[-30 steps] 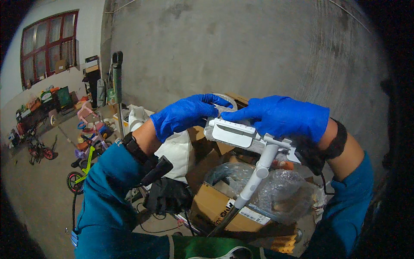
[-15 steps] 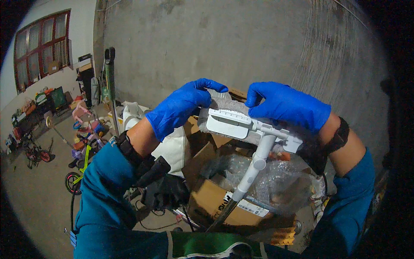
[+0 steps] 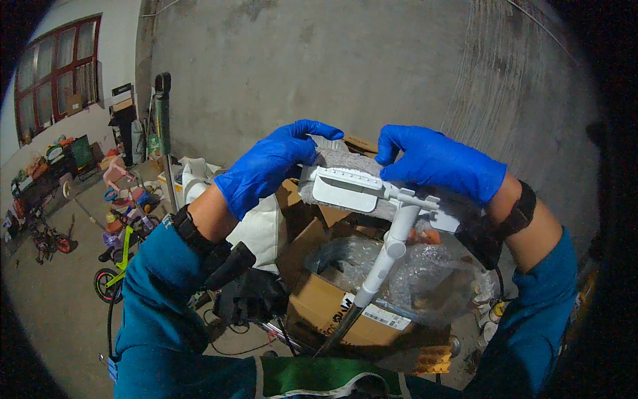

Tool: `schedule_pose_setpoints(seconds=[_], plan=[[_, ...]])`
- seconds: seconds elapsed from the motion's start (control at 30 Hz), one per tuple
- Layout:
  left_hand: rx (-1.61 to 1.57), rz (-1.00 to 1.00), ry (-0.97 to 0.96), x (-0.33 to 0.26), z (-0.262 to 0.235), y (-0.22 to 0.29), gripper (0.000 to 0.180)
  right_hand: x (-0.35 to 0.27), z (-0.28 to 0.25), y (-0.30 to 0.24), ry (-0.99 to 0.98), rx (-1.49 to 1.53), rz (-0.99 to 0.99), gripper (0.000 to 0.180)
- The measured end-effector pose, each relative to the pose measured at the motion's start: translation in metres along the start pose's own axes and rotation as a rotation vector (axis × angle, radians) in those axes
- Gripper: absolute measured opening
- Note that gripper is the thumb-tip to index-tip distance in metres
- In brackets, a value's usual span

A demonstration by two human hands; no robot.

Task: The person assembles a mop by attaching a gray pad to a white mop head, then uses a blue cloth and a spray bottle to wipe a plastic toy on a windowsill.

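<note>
I hold a flat mop head [image 3: 352, 189] up in front of me, its white plastic plate facing me and a grey fuzzy pad behind it. My left hand [image 3: 272, 166], in a blue glove, grips the pad's left end. My right hand [image 3: 442, 166], also in a blue glove, holds the top right part of the mop head. The white mop handle [image 3: 385, 256] runs down from the plate toward my lap, turning dark at its lower end.
Below the mop sit open cardboard boxes [image 3: 332, 306] holding clear bubble wrap [image 3: 399, 266]. A white bag [image 3: 259, 226] lies to the left of them. Children's bikes and toys [image 3: 123, 219] stand on the concrete floor at left. A bare grey wall [image 3: 332, 66] rises ahead.
Both hands have lifted the mop head slightly and shifted along the pad's upper edge. The view has tilted a little.
</note>
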State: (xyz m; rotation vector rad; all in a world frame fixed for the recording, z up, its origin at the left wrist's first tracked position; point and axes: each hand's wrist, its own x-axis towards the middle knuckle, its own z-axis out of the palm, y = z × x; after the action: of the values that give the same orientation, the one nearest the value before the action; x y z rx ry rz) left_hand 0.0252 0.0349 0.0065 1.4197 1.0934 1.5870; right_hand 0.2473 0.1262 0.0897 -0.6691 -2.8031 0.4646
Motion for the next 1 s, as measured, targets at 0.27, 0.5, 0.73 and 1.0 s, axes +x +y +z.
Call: schedule_pose_setpoints(seconds=[0.27, 0.5, 0.73, 1.0], plan=[[0.011, 0.036, -0.027, -0.006, 0.001, 0.003, 0.043, -0.006, 0.003, -0.014, -0.004, -0.222, -0.019, 0.016], [-0.049, 0.037, -0.051, -0.009, 0.002, 0.006, 0.045, -0.012, -0.010, -0.028, -0.115, -0.293, 0.125, 0.033], [-0.057, 0.020, -0.088, -0.013, 0.000, 0.011, 0.046, -0.013, -0.013, -0.033, -0.181, -0.239, 0.096, 0.051], [-0.028, 0.025, -0.092, -0.010, -0.005, 0.008, 0.044, -0.013, -0.004, -0.042, -0.151, -0.461, 0.090, 0.058]])
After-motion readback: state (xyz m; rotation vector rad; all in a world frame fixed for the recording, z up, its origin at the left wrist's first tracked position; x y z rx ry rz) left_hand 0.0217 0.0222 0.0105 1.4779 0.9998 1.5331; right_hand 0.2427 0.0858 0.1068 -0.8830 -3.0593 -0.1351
